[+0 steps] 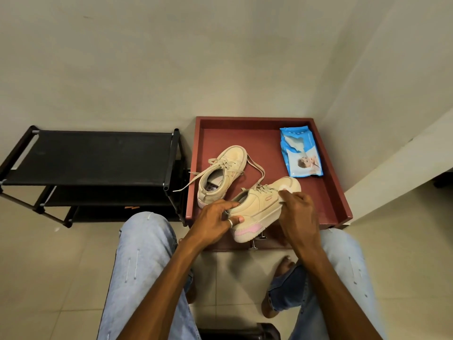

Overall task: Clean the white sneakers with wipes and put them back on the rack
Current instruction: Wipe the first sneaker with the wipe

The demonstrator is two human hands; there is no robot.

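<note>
We see the black shoe rack (93, 158) just left of the red tray (259, 133), its top shelf bare. The tray itself sits in the corner of the room, with a raised rim on its sides.

One white sneaker (220, 173) lies inside the tray near its left rim, toe toward the tray's far wall, with its laces loose and one end trailing over the left rim. The second sneaker (259, 204) is over the tray's near edge, tilted onto its side, toe pointing toward the tray's right rim; we cannot tell whether it touches the tray. A blue wipes pack (300, 153) lies flat in the tray's far right corner.

Our left hand (215, 217), at the tray's near edge, grips the second sneaker's heel, with its fingers laid over the collar and thumb on the sole's side. Our right hand (297, 212), toward the tray's near right, has curled fingers pinching a white wipe (285, 190) against the sneaker's toe.

A ring (230, 223) shows on the left hand.
</note>
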